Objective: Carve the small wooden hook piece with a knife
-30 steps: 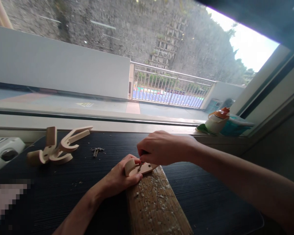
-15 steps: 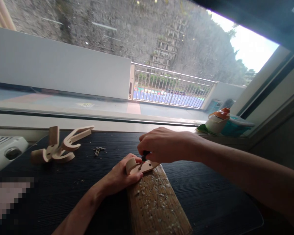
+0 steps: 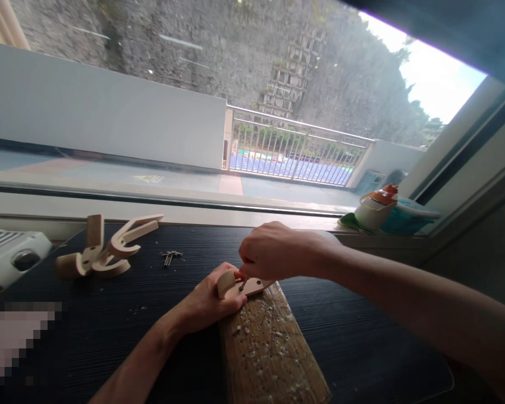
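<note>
My left hand (image 3: 208,303) grips a small pale wooden hook piece (image 3: 231,283) and presses it onto the far end of a worn wooden board (image 3: 265,348). My right hand (image 3: 273,249) is closed in a fist just above the piece. It holds a small tool whose thin metal tip (image 3: 243,285) stands on the wood; the handle is hidden in the fingers. Sawdust specks lie on the board.
Several more wooden hook pieces (image 3: 105,249) lie at the left on the black ribbed table (image 3: 109,314), with a few screws (image 3: 169,256) beside them. A white device (image 3: 8,255) sits at the far left. A white-and-orange container (image 3: 374,207) stands on the window sill.
My right hand lowered slightly and closed over the tool's dark handle, which showed half a second ago. The left hand and the wooden piece stayed in place.
</note>
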Tool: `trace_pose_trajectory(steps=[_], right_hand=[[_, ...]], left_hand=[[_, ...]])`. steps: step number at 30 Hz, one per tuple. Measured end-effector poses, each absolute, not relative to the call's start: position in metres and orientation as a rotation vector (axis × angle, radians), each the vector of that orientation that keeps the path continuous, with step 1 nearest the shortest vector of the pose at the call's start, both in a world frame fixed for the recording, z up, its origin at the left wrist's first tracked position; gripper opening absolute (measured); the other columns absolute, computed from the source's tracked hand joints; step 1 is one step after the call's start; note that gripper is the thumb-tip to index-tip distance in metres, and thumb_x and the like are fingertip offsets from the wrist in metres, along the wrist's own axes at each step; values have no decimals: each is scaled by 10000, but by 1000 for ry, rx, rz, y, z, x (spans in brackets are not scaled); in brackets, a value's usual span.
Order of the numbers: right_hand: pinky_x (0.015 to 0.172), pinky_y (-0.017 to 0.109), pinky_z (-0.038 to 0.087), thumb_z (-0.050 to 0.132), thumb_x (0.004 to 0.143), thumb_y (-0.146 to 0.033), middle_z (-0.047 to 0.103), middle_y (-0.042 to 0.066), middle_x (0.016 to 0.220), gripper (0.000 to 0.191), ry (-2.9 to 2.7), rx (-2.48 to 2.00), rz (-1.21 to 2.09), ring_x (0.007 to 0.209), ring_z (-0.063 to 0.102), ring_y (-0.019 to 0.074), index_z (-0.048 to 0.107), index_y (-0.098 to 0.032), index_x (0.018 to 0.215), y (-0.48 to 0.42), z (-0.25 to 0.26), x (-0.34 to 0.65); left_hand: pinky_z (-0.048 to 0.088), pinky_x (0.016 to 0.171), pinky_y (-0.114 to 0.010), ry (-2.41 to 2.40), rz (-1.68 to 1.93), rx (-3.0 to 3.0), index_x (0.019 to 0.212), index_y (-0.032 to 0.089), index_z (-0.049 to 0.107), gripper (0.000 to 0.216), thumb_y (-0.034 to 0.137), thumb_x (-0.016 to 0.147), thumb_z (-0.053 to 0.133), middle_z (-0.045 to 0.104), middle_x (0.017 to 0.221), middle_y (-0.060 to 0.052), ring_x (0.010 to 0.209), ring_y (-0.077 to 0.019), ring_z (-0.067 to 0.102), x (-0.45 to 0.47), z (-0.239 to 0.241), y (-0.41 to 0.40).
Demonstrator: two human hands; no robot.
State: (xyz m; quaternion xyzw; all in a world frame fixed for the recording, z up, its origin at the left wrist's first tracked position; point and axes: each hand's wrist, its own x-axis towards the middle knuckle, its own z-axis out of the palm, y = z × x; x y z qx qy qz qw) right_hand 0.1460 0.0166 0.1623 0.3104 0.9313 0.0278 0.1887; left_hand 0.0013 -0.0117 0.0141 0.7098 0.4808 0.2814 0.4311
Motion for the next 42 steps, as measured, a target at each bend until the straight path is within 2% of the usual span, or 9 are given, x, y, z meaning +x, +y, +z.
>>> trace_pose_trajectory(steps=[4, 11, 14, 20, 24, 27, 30, 35, 42], right_hand=[[576, 260, 336, 566, 736, -297, 678, 60, 866, 330, 2634, 797, 69, 730, 566, 166, 658, -201, 1038, 19, 168, 148], [573, 245, 324, 508, 719, -109, 669, 54, 817, 264, 2702, 599, 5, 669, 503, 120, 690, -157, 903, 24, 164, 149], [544, 248, 304, 510, 720, -121, 658, 61, 760, 234, 2697, 618, 58, 625, 476, 115, 695, -129, 864, 25, 159, 147], [503, 245, 294, 524, 754, -282, 656, 65, 702, 235, 2632, 813, 19, 573, 472, 118, 704, -139, 802, 24, 160, 142], [513, 249, 318, 531, 752, -316, 675, 83, 768, 260, 2608, 912, 45, 631, 528, 144, 705, -148, 848, 20, 160, 139], [543, 261, 333, 553, 742, -362, 677, 79, 825, 335, 2622, 912, 66, 709, 556, 173, 685, -173, 985, 17, 165, 142], [545, 253, 322, 572, 722, -308, 670, 56, 822, 367, 2676, 843, 17, 695, 540, 159, 651, -197, 1063, 17, 172, 149], [574, 240, 320, 488, 780, -169, 659, 37, 793, 227, 2781, 686, -90, 651, 496, 112, 679, -179, 903, 20, 173, 156], [619, 244, 333, 450, 806, -147, 661, 55, 879, 238, 2749, 768, -78, 719, 507, 125, 658, -166, 920, 24, 163, 159]], left_hand=[[446, 727, -230, 1194, 722, 1808, 987, 216, 566, 303, 355, 718, 570, 555, 939, 4, 816, -159, 554, 1, 13, -11], [449, 738, -240, 1170, 725, 1784, 981, 199, 573, 293, 337, 723, 562, 560, 961, -11, 844, -168, 560, 1, 12, -11], [448, 727, -237, 1162, 738, 1773, 990, 203, 570, 298, 339, 725, 570, 549, 945, -4, 825, -161, 553, 1, 11, -10], [434, 711, -245, 1195, 730, 1770, 966, 191, 565, 286, 345, 726, 584, 530, 889, 8, 799, -157, 537, 2, 11, -10], [435, 711, -255, 1178, 726, 1751, 1006, 186, 544, 324, 343, 725, 582, 560, 888, 4, 801, -166, 547, 2, 11, -11], [436, 714, -251, 1169, 728, 1776, 1012, 190, 550, 328, 344, 724, 575, 564, 898, 4, 803, -165, 548, 1, 10, -11], [439, 723, -247, 1182, 731, 1798, 987, 195, 561, 312, 357, 721, 581, 567, 925, -1, 816, -166, 551, 1, 10, -11], [451, 746, -263, 1166, 718, 1732, 998, 189, 542, 327, 363, 724, 585, 590, 975, -20, 879, -191, 576, 1, 10, -10], [449, 758, -263, 1158, 725, 1717, 1008, 197, 542, 319, 343, 727, 583, 589, 998, -15, 876, -184, 576, 2, 10, -10]])
